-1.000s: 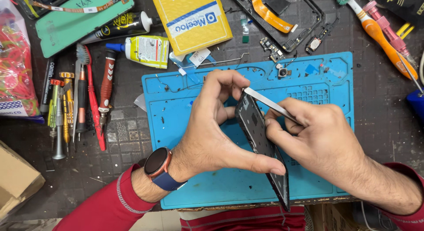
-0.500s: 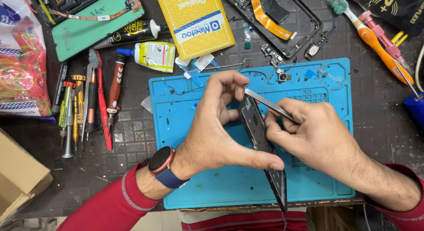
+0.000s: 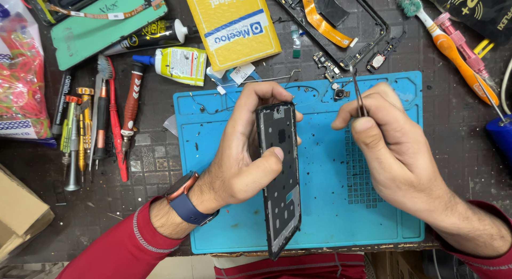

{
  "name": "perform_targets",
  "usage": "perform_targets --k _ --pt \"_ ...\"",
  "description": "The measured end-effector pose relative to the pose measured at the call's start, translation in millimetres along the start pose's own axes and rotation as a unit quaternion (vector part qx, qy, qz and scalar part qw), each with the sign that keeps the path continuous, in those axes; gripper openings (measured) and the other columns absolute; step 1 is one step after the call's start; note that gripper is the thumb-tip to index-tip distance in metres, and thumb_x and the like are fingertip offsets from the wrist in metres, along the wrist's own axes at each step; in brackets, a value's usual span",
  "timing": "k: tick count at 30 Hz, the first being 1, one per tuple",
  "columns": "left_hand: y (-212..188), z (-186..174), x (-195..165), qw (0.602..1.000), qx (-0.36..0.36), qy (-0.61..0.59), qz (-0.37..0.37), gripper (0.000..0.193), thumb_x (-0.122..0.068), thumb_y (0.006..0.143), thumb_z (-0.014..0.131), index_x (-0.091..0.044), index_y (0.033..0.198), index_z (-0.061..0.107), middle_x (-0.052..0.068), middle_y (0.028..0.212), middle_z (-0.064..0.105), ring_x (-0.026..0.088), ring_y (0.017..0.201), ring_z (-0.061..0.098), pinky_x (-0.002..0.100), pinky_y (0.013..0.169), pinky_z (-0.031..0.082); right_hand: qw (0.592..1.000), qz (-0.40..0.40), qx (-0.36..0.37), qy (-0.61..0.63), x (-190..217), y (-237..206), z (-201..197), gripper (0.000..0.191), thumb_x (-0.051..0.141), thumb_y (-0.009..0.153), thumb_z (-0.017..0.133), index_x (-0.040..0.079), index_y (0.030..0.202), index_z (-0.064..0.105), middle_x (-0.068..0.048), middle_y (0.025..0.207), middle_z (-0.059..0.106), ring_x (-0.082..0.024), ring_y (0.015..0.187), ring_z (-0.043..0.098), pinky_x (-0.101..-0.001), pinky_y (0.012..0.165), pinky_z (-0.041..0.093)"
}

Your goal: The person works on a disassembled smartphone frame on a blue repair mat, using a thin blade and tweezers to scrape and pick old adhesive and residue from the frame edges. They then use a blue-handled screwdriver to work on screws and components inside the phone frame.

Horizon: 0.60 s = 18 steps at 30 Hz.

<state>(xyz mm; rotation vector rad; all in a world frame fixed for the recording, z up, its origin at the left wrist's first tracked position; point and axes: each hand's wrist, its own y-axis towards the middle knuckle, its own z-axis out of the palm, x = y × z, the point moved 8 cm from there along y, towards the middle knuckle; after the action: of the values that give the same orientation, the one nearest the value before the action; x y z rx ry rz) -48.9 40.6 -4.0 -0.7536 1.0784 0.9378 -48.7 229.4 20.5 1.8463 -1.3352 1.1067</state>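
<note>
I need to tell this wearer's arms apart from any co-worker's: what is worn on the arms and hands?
Both hands are bare, without gloves or rings that show. The left hand has a smartwatch at the wrist, with a copper-coloured case and dark blue band. Both arms wear red long sleeves; the left sleeve shows thin pale stripes near its cuff. The right hand has no watch.

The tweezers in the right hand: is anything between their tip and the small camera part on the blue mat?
Nothing visible. The tweezers in the right hand point at the small camera part, with only bare blue mat around it.
</note>
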Motion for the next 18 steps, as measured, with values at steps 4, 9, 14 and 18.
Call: perform_targets --k 4,9,14,18 --pt "0 -1 -5 0.996 -0.025 0.084 0.033 0.049 -0.006 0.083 0.053 -0.001 0.131 0.045 0.012 0.120 0.056 0.016 0.103 0.061 0.032 0.097 0.056 0.984 0.107 0.028 0.142 -23 -3 12 0.022 0.018 0.102 0.060 0.002 0.116 0.065 -0.004 0.089 0.060 -0.011 0.080 0.058 -0.0250 0.072 0.050" --pt "0 0 -13 0.975 -0.042 0.212 0.059 0.039 -0.006 0.081 0.052 0.000 0.119 0.054 0.012 0.115 0.055 0.021 0.104 0.065 0.032 0.095 0.056 0.958 0.149 0.008 0.244 -37 -1 21 0.017 0.009 0.098 0.065 -0.003 0.111 0.061 -0.013 0.090 0.073 -0.019 0.083 0.076 -0.0310 0.074 0.064" --pt "2 -1 -15 0.970 -0.043 0.232 0.053 0.038 -0.007 0.083 0.054 0.000 0.120 0.055 0.011 0.114 0.058 0.021 0.104 0.065 0.033 0.096 0.055 0.956 0.158 0.003 0.248 -42 3 28 0.017 0.010 0.099 0.063 -0.004 0.106 0.056 -0.016 0.089 0.072 -0.023 0.084 0.078 -0.0356 0.073 0.069" --pt "1 -3 -12 0.973 -0.047 0.223 0.038 0.039 -0.008 0.083 0.054 0.001 0.120 0.055 0.011 0.113 0.057 0.021 0.101 0.066 0.032 0.093 0.056 0.957 0.172 0.009 0.232 -44 3 29 0.016 0.010 0.099 0.062 -0.004 0.104 0.056 -0.017 0.086 0.073 -0.024 0.081 0.079 -0.0359 0.071 0.068"
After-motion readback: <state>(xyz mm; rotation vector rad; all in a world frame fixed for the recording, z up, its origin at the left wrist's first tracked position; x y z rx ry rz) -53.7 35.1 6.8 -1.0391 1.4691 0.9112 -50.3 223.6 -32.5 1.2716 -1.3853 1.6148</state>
